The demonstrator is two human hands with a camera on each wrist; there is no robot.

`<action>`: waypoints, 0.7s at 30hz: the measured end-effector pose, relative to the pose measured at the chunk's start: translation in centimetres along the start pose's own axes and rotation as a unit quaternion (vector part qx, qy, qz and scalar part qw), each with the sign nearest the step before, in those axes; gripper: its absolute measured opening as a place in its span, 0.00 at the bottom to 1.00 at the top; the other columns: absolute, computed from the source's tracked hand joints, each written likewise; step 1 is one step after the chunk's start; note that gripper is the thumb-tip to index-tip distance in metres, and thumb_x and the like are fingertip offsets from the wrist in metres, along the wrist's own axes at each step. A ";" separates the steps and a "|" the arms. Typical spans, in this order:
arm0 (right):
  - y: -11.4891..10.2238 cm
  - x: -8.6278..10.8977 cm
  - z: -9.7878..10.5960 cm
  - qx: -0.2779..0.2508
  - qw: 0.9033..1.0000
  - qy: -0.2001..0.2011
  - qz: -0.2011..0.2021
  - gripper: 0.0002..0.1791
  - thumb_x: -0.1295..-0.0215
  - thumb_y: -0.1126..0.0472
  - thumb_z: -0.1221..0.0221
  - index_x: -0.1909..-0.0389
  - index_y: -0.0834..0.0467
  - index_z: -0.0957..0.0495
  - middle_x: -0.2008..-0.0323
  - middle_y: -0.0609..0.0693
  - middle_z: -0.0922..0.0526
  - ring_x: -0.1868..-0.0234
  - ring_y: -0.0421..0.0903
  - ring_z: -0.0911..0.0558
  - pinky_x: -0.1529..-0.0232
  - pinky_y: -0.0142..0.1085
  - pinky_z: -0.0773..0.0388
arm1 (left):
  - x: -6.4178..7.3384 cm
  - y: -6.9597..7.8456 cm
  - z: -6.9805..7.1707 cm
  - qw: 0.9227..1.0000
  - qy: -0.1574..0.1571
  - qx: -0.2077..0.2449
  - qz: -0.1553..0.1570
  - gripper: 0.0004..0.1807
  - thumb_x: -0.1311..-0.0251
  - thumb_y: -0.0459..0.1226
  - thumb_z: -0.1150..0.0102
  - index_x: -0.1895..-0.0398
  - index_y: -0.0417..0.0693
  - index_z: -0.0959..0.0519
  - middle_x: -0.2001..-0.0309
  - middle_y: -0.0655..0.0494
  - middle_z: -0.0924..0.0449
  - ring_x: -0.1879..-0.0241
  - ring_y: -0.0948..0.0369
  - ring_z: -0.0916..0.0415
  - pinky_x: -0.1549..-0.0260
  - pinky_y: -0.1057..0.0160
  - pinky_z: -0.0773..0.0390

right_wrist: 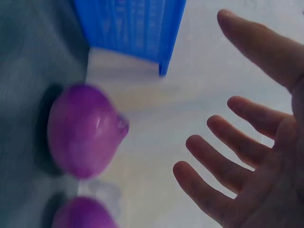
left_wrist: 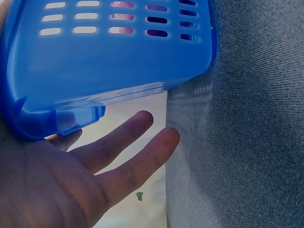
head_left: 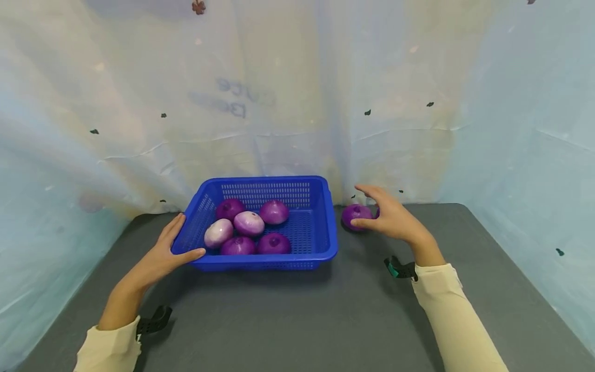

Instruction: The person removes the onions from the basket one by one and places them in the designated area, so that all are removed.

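A blue plastic basket (head_left: 265, 261) holds several purple onions, two of them paler, such as the onion (head_left: 249, 223) near the middle of the group. My left hand (head_left: 160, 258) rests at the basket's left corner, thumb along the rim; in the left wrist view its straight fingers (left_wrist: 137, 166) extend below the basket wall (left_wrist: 104, 66). Right of the basket, a purple onion (head_left: 355, 214) sits on the table. Over it hovers my right hand (head_left: 392, 217), fingers spread and holding nothing. A second onion (right_wrist: 84, 213) is mostly hidden behind this hand in the head view.
The dark grey tabletop (head_left: 297, 315) carries the basket and loose onions. Pale plastic sheeting (head_left: 288, 103) hangs along the back, with more sheeting (head_left: 534, 170) on the right side. Black bands (head_left: 155, 320) are worn at both wrists.
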State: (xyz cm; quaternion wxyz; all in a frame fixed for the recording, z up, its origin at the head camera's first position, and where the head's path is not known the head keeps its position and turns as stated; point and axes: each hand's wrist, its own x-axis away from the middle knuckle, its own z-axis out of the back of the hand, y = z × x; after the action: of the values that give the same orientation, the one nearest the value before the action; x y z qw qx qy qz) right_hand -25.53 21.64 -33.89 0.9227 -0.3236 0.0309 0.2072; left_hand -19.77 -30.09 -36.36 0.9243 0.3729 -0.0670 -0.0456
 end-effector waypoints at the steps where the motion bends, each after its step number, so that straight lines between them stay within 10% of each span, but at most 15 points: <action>1: -0.6 -0.2 -0.3 -0.006 1.000 -0.002 0.005 0.49 0.41 0.43 0.32 0.22 0.51 0.45 0.24 0.57 0.41 0.26 0.62 0.39 0.31 0.67 0.40 | 0.0 -0.1 0.0 1.000 0.000 -0.001 0.001 0.60 0.38 0.56 0.39 0.21 0.60 0.75 0.20 0.45 0.82 0.26 0.27 0.68 0.41 0.18 0.50; 21: -9.9 -3.2 -7.5 -0.044 0.993 -0.061 0.095 0.40 0.38 0.46 0.33 0.26 0.50 0.36 0.28 0.49 0.33 0.25 0.50 0.36 0.26 0.53 0.37 | 0.0 -0.1 0.0 1.000 -0.004 0.005 0.001 0.59 0.37 0.55 0.39 0.21 0.61 0.75 0.20 0.48 0.83 0.25 0.29 0.72 0.40 0.18 0.56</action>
State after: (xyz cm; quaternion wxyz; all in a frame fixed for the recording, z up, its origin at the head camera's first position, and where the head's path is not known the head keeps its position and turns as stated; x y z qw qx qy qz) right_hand -23.84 8.94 -33.37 0.8840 -0.3463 -0.0042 0.3141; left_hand -19.75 -30.18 -36.40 0.9220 0.3776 -0.0718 -0.0458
